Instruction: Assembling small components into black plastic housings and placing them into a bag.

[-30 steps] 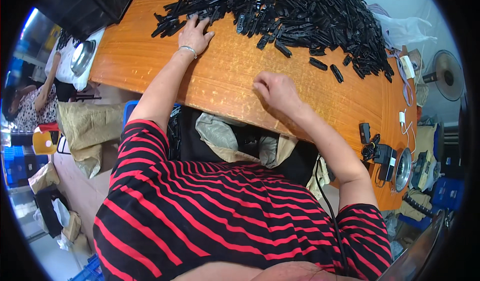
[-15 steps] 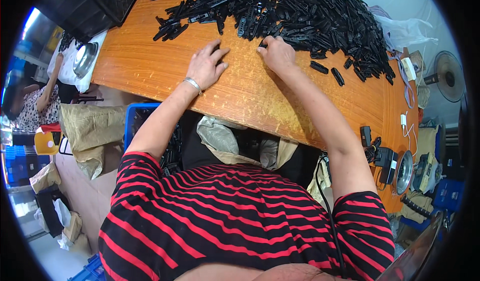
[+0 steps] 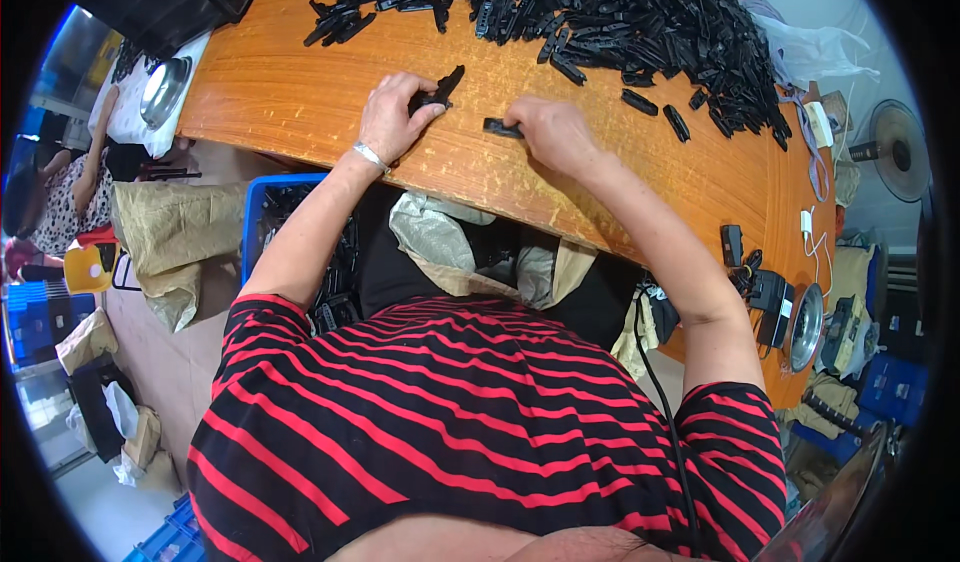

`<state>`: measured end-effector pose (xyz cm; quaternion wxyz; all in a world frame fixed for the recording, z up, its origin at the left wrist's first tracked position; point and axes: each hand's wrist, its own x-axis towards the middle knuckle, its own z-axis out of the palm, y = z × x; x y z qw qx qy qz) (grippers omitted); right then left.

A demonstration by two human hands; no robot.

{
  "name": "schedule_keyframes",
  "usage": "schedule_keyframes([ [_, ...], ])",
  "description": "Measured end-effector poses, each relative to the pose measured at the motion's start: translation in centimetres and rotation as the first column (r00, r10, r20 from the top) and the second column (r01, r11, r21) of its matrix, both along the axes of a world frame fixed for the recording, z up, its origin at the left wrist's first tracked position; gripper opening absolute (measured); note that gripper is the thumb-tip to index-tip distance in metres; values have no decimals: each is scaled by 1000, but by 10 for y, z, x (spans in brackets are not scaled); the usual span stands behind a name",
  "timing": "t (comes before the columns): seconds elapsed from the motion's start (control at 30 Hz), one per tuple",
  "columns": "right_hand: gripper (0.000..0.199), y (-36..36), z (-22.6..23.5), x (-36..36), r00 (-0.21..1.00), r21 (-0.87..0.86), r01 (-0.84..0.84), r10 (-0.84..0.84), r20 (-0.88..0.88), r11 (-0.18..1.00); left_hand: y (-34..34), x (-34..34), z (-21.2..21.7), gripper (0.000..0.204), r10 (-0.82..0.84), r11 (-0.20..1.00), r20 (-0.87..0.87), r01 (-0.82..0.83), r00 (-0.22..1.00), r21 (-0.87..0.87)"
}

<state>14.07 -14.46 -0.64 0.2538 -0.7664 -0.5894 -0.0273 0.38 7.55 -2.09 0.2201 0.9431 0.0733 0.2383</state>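
Observation:
My left hand [image 3: 392,114] is closed around a long black plastic part [image 3: 452,84], which sticks up between the thumb and fingers over the table. To its right, my right hand [image 3: 556,138] pinches the end of another slim black part [image 3: 498,127] close to the tabletop. The exact kind of these parts is too small to make out. Beyond both hands spreads a large pile of similar black parts [image 3: 640,42]. Two loose pieces, one of them a slim black piece [image 3: 677,123], lie at the pile's near edge.
The wooden table [image 3: 300,112] ends just before my body. Below it stand a blue crate [image 3: 256,224] of black parts and an open paper sack [image 3: 440,277]. A black crate [image 3: 165,7] is at far left; a black adapter [image 3: 770,317] and metal bowl [image 3: 808,327] sit right.
My right hand has drawn back from the pile toward me with a black part. My left hand, open on the table before, now grips a part and has shifted slightly left.

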Motion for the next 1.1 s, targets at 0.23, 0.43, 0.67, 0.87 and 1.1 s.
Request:
schedule_keyframes([
  [0.23,11,9,-6,-18,995,31,-84,82,54,996,-1,-3,1,20,38,999,-1,-38,999,-6],
  [0.43,7,4,5,-19,999,71,42,-41,-7,997,-2,-2,8,25,44,873,25,-27,999,-487],
  [0.67,15,3,12,-23,992,106,105,-96,-86,989,-15,6,12,34,3,356,-29,-28,1000,-934],
  [0.87,23,8,22,-23,960,250,127,-56,-275,960,-46,6,44,35,-240,311,-63,15,969,-950],
  [1.1,14,6,20,-17,780,121,202,-85,-621,972,-35,13,29,22,-190,360,-76,-3,979,-933],
])
